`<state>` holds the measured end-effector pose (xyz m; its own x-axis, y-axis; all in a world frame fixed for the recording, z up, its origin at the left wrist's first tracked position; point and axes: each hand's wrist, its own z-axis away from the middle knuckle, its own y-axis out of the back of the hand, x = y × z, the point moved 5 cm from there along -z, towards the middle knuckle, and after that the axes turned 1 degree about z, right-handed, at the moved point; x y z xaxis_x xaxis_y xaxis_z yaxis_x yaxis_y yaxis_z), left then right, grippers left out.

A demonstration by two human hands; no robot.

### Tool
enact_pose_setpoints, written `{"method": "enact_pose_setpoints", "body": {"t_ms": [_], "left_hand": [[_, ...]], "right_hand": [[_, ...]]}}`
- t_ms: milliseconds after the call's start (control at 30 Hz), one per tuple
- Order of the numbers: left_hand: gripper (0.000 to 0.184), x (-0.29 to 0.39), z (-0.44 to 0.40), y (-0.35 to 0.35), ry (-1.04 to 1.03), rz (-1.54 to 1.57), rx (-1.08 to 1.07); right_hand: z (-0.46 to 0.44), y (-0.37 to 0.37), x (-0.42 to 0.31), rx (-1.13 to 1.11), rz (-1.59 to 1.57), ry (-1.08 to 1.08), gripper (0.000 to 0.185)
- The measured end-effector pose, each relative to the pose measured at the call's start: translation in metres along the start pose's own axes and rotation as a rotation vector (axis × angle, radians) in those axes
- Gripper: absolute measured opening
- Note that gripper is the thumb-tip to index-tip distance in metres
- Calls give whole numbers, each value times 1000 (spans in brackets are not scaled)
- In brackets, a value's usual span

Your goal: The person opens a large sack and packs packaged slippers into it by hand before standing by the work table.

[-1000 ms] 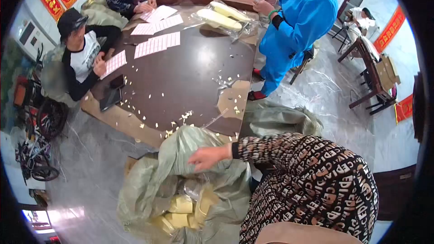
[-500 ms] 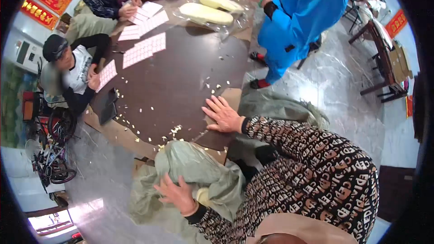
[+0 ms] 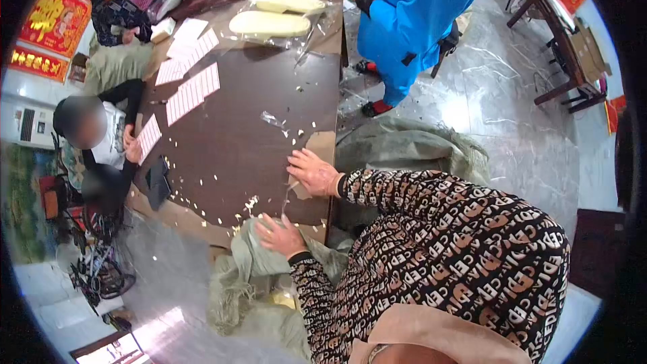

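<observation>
Sack [image 3: 251, 255] near "CEDI"-lettered top [image 3: 465, 249]

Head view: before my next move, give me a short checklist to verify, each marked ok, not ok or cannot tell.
1. Right hand free of objects: ok; fingers spread at the near corner of the table, nothing seen in its grip.
2. Left hand off the green sack: cannot tell; it overlaps the sack in view, contact unclear.
3. Tabletop by the left hand free of pale bits: not ok; they lie scattered beside it.
4. Sack contents fully visible: not ok; only a little yellow material shows.
5. Co-worker's hand away from both hands: ok; it is across the table, at a striped sheet.
</observation>
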<state>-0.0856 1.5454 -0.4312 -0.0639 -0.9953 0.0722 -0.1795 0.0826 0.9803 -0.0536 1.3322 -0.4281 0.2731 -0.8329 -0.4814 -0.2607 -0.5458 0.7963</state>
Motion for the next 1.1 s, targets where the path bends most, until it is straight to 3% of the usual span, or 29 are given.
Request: {"method": "enact_pose_setpoints", "body": {"t_ms": [67, 167, 333, 1100], "left_hand": [[61, -1, 4, -7, 43, -111, 27], [57, -2, 4, -6, 111, -34, -33], [55, -5, 6, -10, 88, -48, 44], [54, -2, 7, -3, 134, -10, 5]], "right_hand": [[1, -3, 1, 9, -35, -5, 42], [1, -3, 1, -5, -1, -1, 42], [1, 3, -4, 41, -40, -2, 40], [4, 5, -6, 66, -76, -22, 47]]}}
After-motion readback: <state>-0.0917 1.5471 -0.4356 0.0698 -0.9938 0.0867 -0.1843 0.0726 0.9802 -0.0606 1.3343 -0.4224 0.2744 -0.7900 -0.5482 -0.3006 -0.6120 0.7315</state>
